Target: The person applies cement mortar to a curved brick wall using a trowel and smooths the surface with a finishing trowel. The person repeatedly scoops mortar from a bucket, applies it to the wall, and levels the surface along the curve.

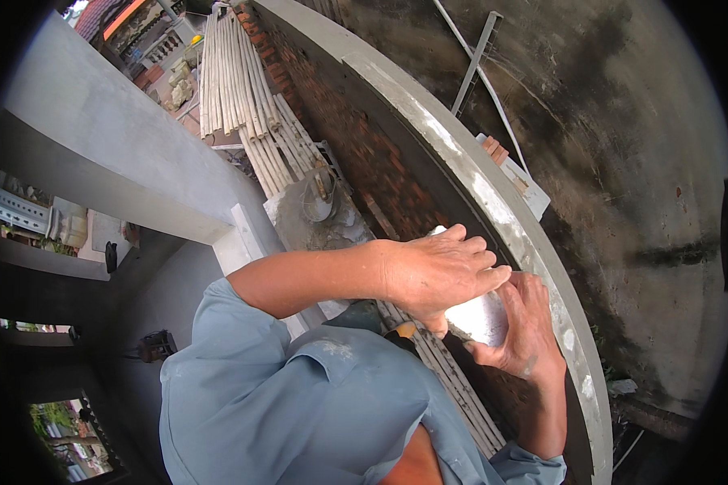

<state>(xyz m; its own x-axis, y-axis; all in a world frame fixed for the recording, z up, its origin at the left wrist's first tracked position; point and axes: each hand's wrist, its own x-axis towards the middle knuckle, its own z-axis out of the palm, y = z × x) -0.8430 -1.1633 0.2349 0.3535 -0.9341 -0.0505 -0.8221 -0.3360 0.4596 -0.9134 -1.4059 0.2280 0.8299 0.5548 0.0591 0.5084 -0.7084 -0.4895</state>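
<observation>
Both my hands are on a white block with a rough, grainy edge [479,322], close against the inner side of a curved wall. My left hand [449,271] reaches across from the left, its fingers bent over the upper part of the block. On the block's right side, my right hand [526,327] grips with the thumb below and fingers above. The fingertips of the two hands nearly meet. My hands cover much of the block, so its full shape is hidden.
Whitish patches mark the grey wall top [493,198]. Beyond it are a white board [526,186] and a metal bar [476,65]. Bamboo poles [234,77] lie along the brick face [340,113]. A grey pan [321,200] rests on a mortar-covered board [287,214]. A pale beam [129,153] runs left.
</observation>
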